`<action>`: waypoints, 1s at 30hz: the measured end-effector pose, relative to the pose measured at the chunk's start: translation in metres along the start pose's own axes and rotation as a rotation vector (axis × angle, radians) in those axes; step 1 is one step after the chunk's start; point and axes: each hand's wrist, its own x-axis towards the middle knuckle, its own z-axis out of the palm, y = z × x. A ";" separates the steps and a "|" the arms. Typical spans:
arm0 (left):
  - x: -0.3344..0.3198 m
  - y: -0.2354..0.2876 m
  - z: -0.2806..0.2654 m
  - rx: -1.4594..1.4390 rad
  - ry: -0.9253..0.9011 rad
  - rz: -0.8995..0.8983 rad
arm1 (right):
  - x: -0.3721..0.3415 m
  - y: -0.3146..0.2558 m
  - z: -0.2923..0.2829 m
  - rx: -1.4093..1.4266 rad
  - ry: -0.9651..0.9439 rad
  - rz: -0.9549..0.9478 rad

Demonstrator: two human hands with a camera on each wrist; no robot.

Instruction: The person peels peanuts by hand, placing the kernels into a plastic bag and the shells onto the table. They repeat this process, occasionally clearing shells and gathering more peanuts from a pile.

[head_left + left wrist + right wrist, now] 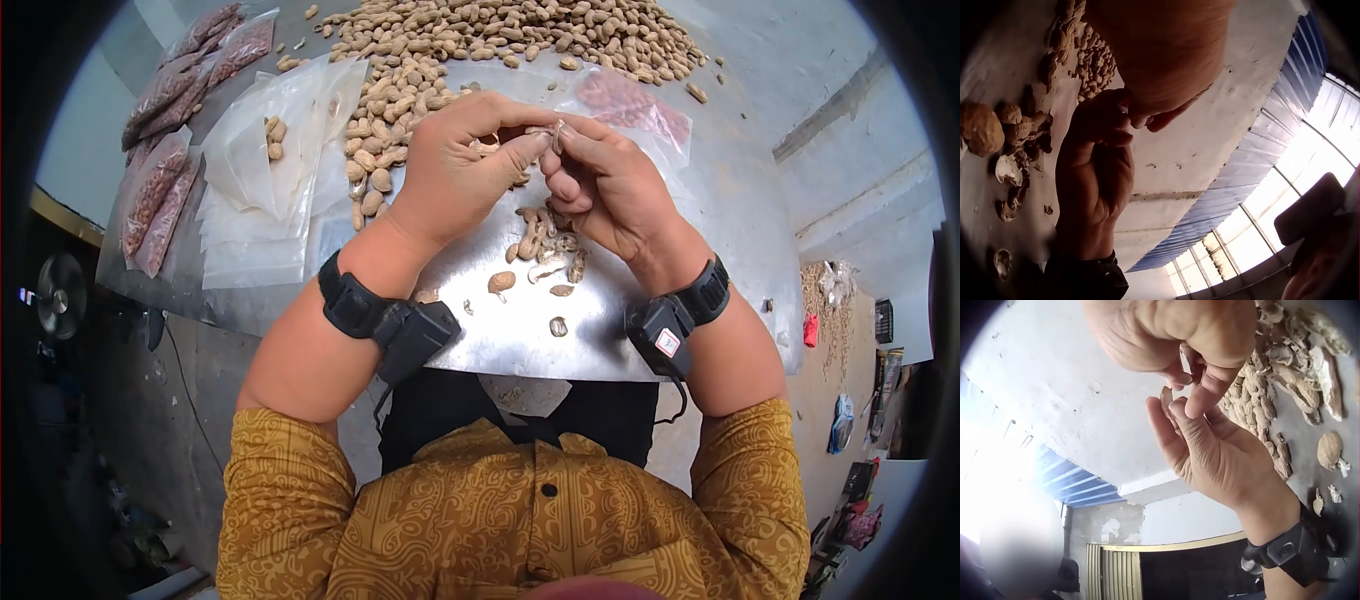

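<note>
In the head view the left hand (470,160) and right hand (610,185) meet above the metal table (400,290), thumbs and forefingers together. Between them is a small piece of peanut shell (557,135). The right wrist view shows the left hand (1222,456) pinching a thin shell piece (1167,397), the right hand (1175,331) touching beside it. How much each hand holds is partly hidden by fingers. Opened shells (540,235) lie on the metal below the hands, with a peanut (501,283) nearer the person.
A large heap of unshelled peanuts (500,30) covers the far side, trailing down behind the left hand. Empty clear bags (255,230) lie at the left, beside filled bags of red kernels (160,200). Another bag of kernels (635,110) lies beyond the right hand.
</note>
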 end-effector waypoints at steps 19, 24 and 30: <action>0.005 -0.012 -0.014 -0.217 -0.097 -0.400 | -0.016 -0.065 0.009 -1.632 0.050 -0.042; 0.005 -0.017 -0.016 -0.292 -0.006 -0.448 | 0.003 -0.075 -0.006 -1.861 0.189 -0.053; 0.007 -0.030 -0.022 -0.326 0.174 -0.395 | 0.002 -0.060 -0.003 -1.973 0.236 -0.332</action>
